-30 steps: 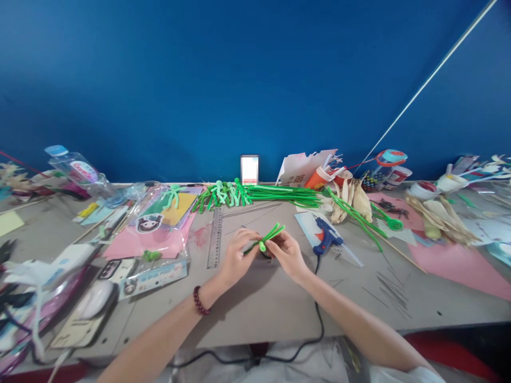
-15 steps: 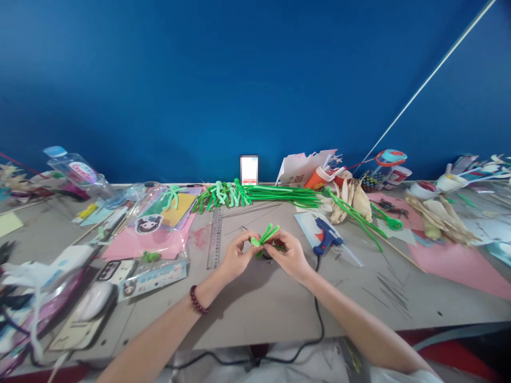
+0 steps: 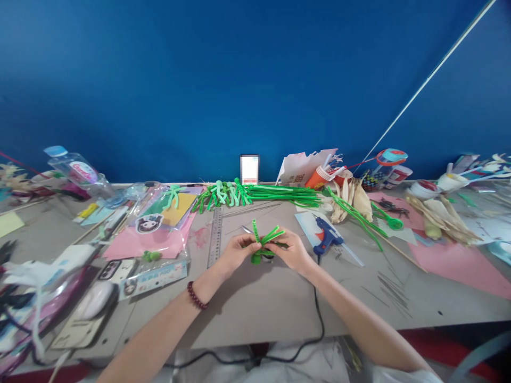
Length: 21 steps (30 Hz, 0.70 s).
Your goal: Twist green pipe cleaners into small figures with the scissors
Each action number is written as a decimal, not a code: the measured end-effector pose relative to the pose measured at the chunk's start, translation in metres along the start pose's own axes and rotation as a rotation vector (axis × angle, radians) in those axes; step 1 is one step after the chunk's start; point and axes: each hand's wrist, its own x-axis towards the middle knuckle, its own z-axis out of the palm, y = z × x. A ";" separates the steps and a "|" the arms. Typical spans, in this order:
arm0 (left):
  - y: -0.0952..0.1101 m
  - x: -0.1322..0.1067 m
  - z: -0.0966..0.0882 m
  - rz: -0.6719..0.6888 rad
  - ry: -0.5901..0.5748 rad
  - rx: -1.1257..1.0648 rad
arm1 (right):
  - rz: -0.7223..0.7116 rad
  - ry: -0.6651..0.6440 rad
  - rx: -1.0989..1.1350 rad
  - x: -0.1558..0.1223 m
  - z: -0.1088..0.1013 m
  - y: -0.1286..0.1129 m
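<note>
Bright green pipe cleaners [image 3: 273,234] are pinched between my two hands above the middle of the table. My left hand [image 3: 239,251] grips them from the left, thumb and fingertips closed at the lower part. From the other side my right hand [image 3: 292,251] holds the same piece, its fingers closed. One strand stands upright and others fan out to the right. A rounded green lump hangs below my fingertips. Behind it lies a dark object, mostly covered, with a metal tip showing by my left hand; I cannot make out its kind.
A blue glue gun [image 3: 328,237] lies right of my hands, its cord running to the front edge. A clear ruler [image 3: 214,234] lies to the left. Green pipe cleaner bundles [image 3: 283,194] line the back below a phone [image 3: 249,169]. Thin wires [image 3: 393,292] are scattered at right.
The green piece has turned between my hands: one strand now points straight up, and the rounded lump shows below my fingers. Both hands have stayed in nearly the same place.
</note>
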 end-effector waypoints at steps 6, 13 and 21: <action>0.001 -0.003 0.001 -0.080 -0.029 -0.059 | 0.269 -0.047 0.341 -0.003 0.004 0.006; 0.006 -0.003 0.009 0.077 0.074 0.114 | 0.305 0.024 0.232 -0.002 0.006 0.006; 0.008 -0.004 0.008 0.205 0.175 0.296 | 0.344 -0.075 0.259 -0.001 0.006 0.004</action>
